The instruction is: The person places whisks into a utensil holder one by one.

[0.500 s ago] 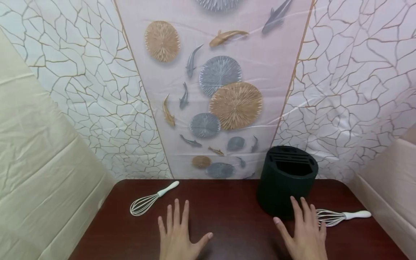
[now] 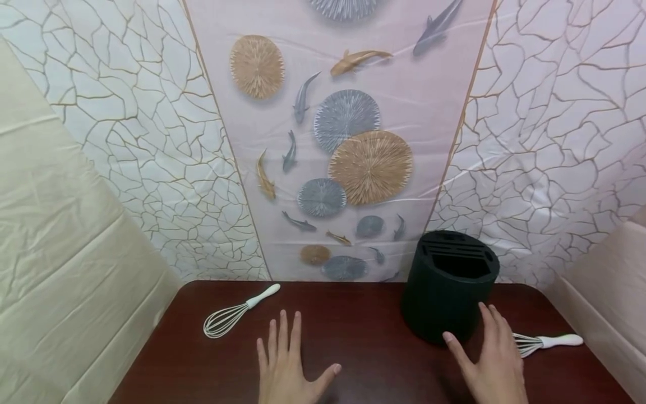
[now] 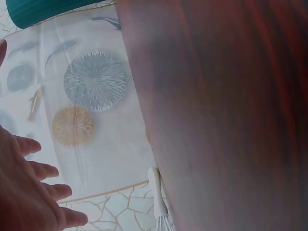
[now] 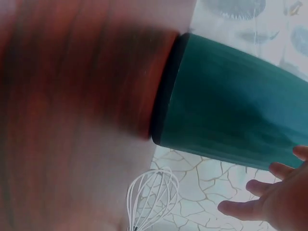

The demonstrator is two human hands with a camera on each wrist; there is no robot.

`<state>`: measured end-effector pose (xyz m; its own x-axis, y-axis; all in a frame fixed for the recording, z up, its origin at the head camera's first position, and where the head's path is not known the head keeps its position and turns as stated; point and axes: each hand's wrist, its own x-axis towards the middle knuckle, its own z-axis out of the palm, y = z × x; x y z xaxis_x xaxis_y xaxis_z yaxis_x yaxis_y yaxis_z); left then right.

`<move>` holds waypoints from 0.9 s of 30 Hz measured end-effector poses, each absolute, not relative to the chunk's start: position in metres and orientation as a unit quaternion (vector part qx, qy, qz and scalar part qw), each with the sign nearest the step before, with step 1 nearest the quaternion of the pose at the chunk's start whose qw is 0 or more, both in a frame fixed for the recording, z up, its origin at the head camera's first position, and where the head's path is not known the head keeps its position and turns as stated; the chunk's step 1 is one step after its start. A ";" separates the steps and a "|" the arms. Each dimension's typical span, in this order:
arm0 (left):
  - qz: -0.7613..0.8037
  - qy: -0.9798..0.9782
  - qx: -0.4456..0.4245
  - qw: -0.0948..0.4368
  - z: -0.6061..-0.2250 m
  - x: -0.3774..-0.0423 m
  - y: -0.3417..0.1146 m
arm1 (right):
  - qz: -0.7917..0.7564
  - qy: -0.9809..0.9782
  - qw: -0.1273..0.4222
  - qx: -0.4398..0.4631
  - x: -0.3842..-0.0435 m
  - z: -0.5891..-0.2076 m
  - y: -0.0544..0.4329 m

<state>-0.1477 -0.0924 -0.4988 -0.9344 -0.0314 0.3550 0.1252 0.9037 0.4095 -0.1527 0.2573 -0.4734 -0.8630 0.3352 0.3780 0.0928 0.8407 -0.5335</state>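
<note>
Right hand [image 2: 495, 362] shifted right, fingers drawn nearly together, thumb apart; left hand [image 2: 289, 373] spread; nothing gripped yet, left whisk [image 2: 250, 303] and right whisk [image 2: 547, 341] both outside green holder [image 2: 439, 306].

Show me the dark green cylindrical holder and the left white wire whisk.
Dark green cylindrical holder [image 2: 444, 300]: head view, outer side wall.
Left white wire whisk [image 2: 254, 301]: head view, handle near the wires.

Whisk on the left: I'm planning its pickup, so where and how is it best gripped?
Probably by the handle of the whisk, from above and the right, nearest the left hand. It is slim and slants away rightward; the wire loops would likely flex.
</note>
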 end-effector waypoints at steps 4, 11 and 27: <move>-0.256 -0.951 -0.026 0.171 -0.494 -0.147 -0.088 | 0.291 -0.923 0.212 -0.134 -0.158 -0.466 0.267; -0.292 -0.936 -0.034 0.195 -0.494 -0.147 -0.084 | 0.311 -0.918 0.205 -0.137 -0.172 -0.450 0.278; -0.354 -0.915 -0.052 0.188 -0.496 -0.149 -0.076 | 0.347 -0.904 0.238 -0.084 -0.202 -0.440 0.304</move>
<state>-0.1495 -0.0759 -0.4956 -0.9242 -0.0388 0.3800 0.2274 0.7435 0.6289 -0.2024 0.3037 -0.4398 -0.8732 0.3157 0.3712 -0.0138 0.7455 -0.6664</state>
